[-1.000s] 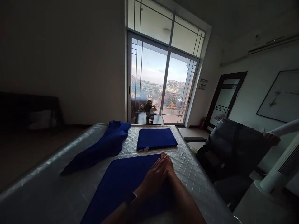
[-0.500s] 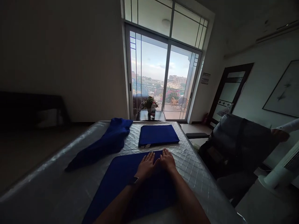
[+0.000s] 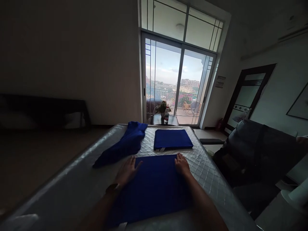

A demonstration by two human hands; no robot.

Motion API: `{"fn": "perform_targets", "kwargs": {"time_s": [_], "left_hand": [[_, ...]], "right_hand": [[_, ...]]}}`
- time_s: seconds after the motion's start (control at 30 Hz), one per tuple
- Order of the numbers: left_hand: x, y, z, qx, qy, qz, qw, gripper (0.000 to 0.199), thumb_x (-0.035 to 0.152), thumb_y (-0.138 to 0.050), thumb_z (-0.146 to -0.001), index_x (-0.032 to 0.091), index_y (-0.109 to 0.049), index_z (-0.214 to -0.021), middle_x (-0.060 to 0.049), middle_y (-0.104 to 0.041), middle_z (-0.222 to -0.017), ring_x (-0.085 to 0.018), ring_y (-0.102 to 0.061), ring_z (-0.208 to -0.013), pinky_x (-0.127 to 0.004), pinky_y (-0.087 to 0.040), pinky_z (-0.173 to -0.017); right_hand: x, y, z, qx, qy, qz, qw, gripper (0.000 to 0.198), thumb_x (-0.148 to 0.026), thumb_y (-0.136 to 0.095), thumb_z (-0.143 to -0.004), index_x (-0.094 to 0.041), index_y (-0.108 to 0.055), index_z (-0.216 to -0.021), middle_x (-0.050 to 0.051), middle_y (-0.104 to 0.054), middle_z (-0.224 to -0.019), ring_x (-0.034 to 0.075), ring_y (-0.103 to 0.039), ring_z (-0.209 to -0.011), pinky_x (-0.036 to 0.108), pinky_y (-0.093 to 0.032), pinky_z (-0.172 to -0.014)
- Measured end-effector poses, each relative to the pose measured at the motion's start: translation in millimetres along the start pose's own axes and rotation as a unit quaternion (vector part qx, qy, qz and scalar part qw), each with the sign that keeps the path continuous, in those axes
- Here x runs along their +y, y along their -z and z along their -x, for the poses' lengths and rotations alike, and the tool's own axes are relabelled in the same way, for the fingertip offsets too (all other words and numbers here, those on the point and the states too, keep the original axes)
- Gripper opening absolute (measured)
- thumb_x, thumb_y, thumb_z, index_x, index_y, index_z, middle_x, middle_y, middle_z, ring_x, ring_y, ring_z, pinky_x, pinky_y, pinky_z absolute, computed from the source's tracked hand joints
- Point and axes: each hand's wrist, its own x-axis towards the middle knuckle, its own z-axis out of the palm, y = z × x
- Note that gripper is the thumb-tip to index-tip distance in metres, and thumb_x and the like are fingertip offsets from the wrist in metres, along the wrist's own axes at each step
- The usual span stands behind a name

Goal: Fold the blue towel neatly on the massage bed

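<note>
A dark blue cloth point(image 3: 154, 187) lies flat on the silvery quilted surface point(image 3: 209, 183) in front of me, with a small white tag at its near edge. On its far left corner rests my left hand point(image 3: 126, 170), fingers stretched out and thumb apart; a dark band circles that wrist. My right hand point(image 3: 182, 164) lies flat at the far right corner, fingers extended. Just beyond is a neatly folded blue cloth point(image 3: 173, 138) with a white label at its near edge. A crumpled blue cloth point(image 3: 122, 144) lies to the far left.
A dark leather chair point(image 3: 260, 154) stands close by the right side of the quilted surface. Past the far edge is a small dark table point(image 3: 156, 120) with a potted plant point(image 3: 163, 107) and a bottle point(image 3: 166, 115), before a glass sliding door point(image 3: 163, 70).
My left hand has slid left across the cloth, away from my right hand, to the cloth's far left corner. My right hand stays at the far right corner. The view has turned slightly left.
</note>
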Motion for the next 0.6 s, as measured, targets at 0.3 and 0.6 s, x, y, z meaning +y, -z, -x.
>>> {"fn": "perform_targets", "kwargs": {"time_s": [0.3,0.6], "left_hand": [[8.1,12.9,9.5,-0.01,0.012,0.012,1.0,0.065,0.041,-0.01,-0.093,0.002,-0.032,-0.141,-0.012,-0.035,-0.149,-0.018,-0.03,-0.139,-0.026,-0.021,-0.111],[25.6,9.9,-0.2,0.011,-0.007,0.021,1.0,0.07,0.038,-0.009,-0.093,-0.012,-0.034,-0.135,-0.026,-0.036,-0.145,-0.029,-0.032,-0.137,-0.04,-0.022,-0.113]], "right_hand": [[-10.4,5.2,16.1,0.003,0.012,0.012,1.0,0.061,-0.04,-0.023,-0.09,-0.016,-0.026,-0.145,0.005,-0.022,-0.155,0.015,-0.015,-0.144,0.033,-0.012,-0.118],[-6.4,-4.9,23.2,-0.018,0.025,0.003,1.0,0.065,-0.044,-0.018,-0.09,-0.013,-0.022,-0.146,0.007,-0.02,-0.155,0.016,-0.013,-0.144,0.034,-0.013,-0.119]]}}
